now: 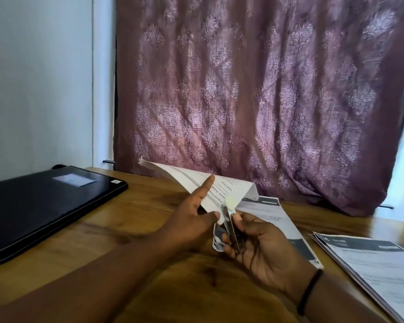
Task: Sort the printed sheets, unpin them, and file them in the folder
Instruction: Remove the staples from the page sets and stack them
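A set of printed sheets [233, 185] is lifted off the wooden table [131, 229] at mid-frame, its far end curling up toward the curtain. My left hand [194, 220] pinches the near corner of this set between thumb and fingers, with the index finger stretched along the page. My right hand [254, 243] grips a metal stapler or staple remover with a white tip [231, 220], its tip at the pinched corner. A black folder [44, 206] lies closed on the left of the table.
Another printed sheet [282, 220] lies flat under my right hand. A stack of printed sheets [378, 271] sits at the table's right edge. A patterned mauve curtain [254, 89] hangs right behind the table, with a white wall on the left.
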